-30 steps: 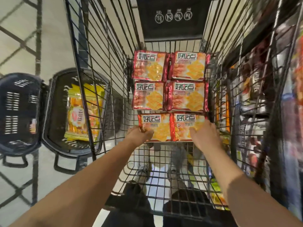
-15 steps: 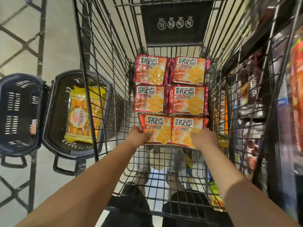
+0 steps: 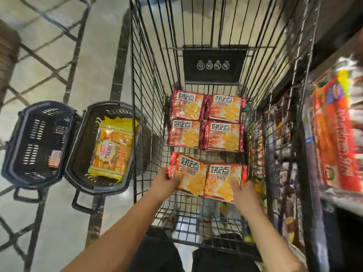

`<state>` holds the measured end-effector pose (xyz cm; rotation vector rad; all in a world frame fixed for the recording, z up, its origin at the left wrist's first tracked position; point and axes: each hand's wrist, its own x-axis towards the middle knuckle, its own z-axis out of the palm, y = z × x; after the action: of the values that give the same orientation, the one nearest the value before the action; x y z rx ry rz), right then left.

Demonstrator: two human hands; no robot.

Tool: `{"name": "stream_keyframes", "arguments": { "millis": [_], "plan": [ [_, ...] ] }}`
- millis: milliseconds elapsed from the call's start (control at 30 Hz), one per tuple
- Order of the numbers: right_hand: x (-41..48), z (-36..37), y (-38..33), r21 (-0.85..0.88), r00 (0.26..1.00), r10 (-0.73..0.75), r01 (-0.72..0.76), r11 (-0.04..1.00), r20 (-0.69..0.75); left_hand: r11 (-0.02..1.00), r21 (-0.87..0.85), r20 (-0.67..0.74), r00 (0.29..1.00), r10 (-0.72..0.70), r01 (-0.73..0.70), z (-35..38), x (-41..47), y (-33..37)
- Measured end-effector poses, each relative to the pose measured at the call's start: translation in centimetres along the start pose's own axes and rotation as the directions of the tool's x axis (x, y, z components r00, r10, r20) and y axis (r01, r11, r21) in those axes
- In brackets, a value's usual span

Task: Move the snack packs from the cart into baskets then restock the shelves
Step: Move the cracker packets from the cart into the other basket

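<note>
From my remote seat I count six red cracker packs in the wire cart. Four lie flat in two rows of two toward 12 o'clock: the far-left pack, the far-right pack, the middle-left pack and the middle-right pack. The other two are in hand. The left grip is curled round the 7 o'clock corner of the near-left pack, which sits tilted. The right grip holds the near-right pack at its 5 o'clock edge, with a finger laid across its face. These two packs touch side by side. At 9 o'clock, on the floor, two dark baskets stand touching each other. The outer basket shows only a small label on its bottom, and the inner basket, just beside the cart, holds one yellow pack. At 3 o'clock a shelf carries blurred red packages, too smeared for me to count. One black plate hangs on the cart's far wall. Half a second ago the near pair sat almost against the middle row. Now bare wire shows between them, both packs have come toward me at 6 o'clock, and the near-left pack has tipped. The four far packs and the yellow pack have stayed put.
</note>
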<state>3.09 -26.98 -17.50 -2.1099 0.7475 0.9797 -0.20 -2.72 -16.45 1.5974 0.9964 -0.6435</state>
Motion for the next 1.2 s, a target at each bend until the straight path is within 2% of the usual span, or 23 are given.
{"name": "stream_keyframes", "arguments": {
  "millis": [100,200,300,400,533,567,667,700,733,800,967,1033,1100,1200],
  "plan": [
    [-3.7,-2.0,-0.8,0.03,0.995,-0.104,0.104,0.994,-0.009,0.994,-0.048,0.007,0.996,0.094,-0.093,-1.1,-3.9,1.3],
    [-6.9,-4.1,-2.4,0.085,0.977,-0.214,0.212,0.973,0.017,0.974,-0.138,-0.087,0.982,0.168,-0.179,-3.5,-7.7,2.2],
    [-8.9,-6.1,-4.0,0.154,0.956,-0.278,0.263,0.952,0.089,0.938,-0.272,-0.17,0.97,0.172,-0.214,-6.6,-11.3,2.7],
    [-11.2,-7.3,-6.8,0.157,0.92,-0.379,0.362,0.919,0.097,0.873,-0.406,-0.188,0.959,0.21,-0.27,-9.7,-15.1,3.0],
    [-16.4,-5.9,-10.9,0.114,0.834,-0.537,0.526,0.843,0.126,0.816,-0.46,-0.256,0.932,0.256,-0.35,-14.0,-19.8,1.0],
    [-17.6,-5.1,-11.5,0.126,0.812,-0.565,0.551,0.825,0.15,0.798,-0.475,-0.284,0.923,0.259,-0.37,-15.2,-20.8,0.0],
    [-22.5,-1.5,-12.9,0.014,0.7,-0.689,0.7,0.714,0.186,0.737,-0.538,-0.344,0.905,0.251,-0.409,-19.0,-23.3,-3.8],
    [-23.5,0.0,-13.0,-0.009,0.686,-0.697,0.714,0.7,0.209,0.715,-0.554,-0.363,0.897,0.253,-0.426,-20.3,-24.3,-5.2],
    [-25.6,1.7,-13.1,-0.016,0.649,-0.737,0.752,0.659,0.191,0.696,-0.562,-0.385,0.886,0.259,-0.447,-21.8,-25.2,-6.9],
    [-29.1,5.2,-13.2,0.034,0.604,-0.759,0.777,0.629,0.243,0.656,-0.585,-0.436,0.867,0.243,-0.478,-24.7,-27.1,-10.7],
    [-37.0,15.9,-12.6,0.2,0.552,-0.739,0.732,0.651,0.385,0.546,-0.689,-0.5,0.858,0.117,-0.476,-31.9,-31.7,-21.5],
    [-39.3,20.4,-12.1,0.177,0.539,-0.737,0.745,0.643,0.409,0.54,-0.692,-0.528,0.846,0.073,-0.479,-34.5,-33.6,-25.5],
    [-41.1,24.6,-11.5,0.196,0.489,-0.733,0.753,0.628,0.473,0.506,-0.706,-0.555,0.831,0.041,-0.496,-36.7,-35.8,-29.3],
    [-43.6,29.9,-11.1,0.171,0.479,-0.699,0.747,0.643,0.531,0.51,-0.687,-0.597,0.802,0.009,-0.517,-39.7,-38.7,-34.1]
  ]
}}
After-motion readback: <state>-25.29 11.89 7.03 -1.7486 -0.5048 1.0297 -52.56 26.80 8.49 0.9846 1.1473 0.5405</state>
